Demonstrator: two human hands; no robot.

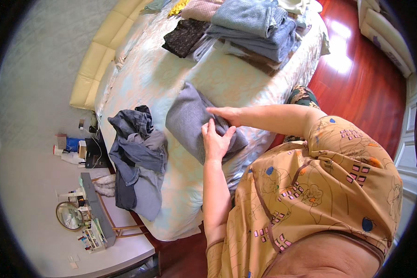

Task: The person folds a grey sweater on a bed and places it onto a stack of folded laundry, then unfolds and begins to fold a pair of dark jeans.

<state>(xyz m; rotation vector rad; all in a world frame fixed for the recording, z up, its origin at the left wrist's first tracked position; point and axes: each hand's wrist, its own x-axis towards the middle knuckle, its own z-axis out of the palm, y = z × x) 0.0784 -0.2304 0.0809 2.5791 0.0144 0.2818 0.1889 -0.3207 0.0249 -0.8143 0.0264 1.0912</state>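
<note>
Here, grey knit garment, folded, directly under the fingers

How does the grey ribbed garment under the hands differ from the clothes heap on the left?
The grey ribbed garment forms a compact bundle, while the clothes heap sprawls loosely. The garment looks plain grey; the heap mixes dark blue-grey and lighter grey. The left hand and right hand touch the garment, neither the heap. Both lie on the bed.

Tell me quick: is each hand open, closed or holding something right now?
Left hand: open, spread on the gray knit garment.
Right hand: open, laid on the same garment, not visibly gripping it.
</note>
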